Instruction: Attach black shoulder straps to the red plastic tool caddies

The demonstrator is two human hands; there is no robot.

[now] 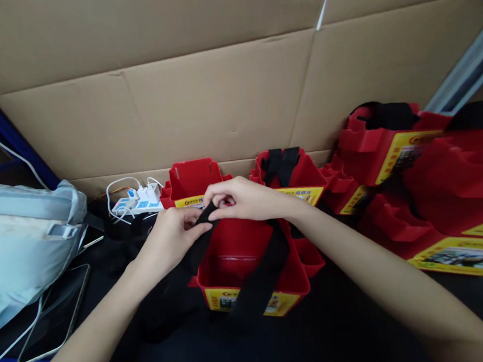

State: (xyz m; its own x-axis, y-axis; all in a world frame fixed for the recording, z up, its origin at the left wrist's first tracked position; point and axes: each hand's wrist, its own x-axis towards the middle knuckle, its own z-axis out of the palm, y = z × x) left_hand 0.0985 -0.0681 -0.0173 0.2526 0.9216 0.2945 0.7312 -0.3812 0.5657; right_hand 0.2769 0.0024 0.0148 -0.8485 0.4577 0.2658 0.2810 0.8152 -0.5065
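Both of my hands pinch a black webbing strap [206, 213] above the back edge of a red plastic box [232, 264]. My left hand [168, 233] grips it from the left, thumb on top. From the right, my right hand [241, 200] holds the strap's upper end between thumb and fingers. Another length of black strap [265, 272] drapes over the box's right side and front. The box has a yellow printed label [218, 298] on its front and stands on the black table. My hands and forearms hide part of its back rim.
Behind stand two more red boxes [194, 177] [304, 169]; several labelled ones [429, 203] crowd the right. At left are a white power strip [141, 204], a phone [55, 312] and a pale blue bag [21, 247]. A cardboard wall [217, 103] closes off the back.
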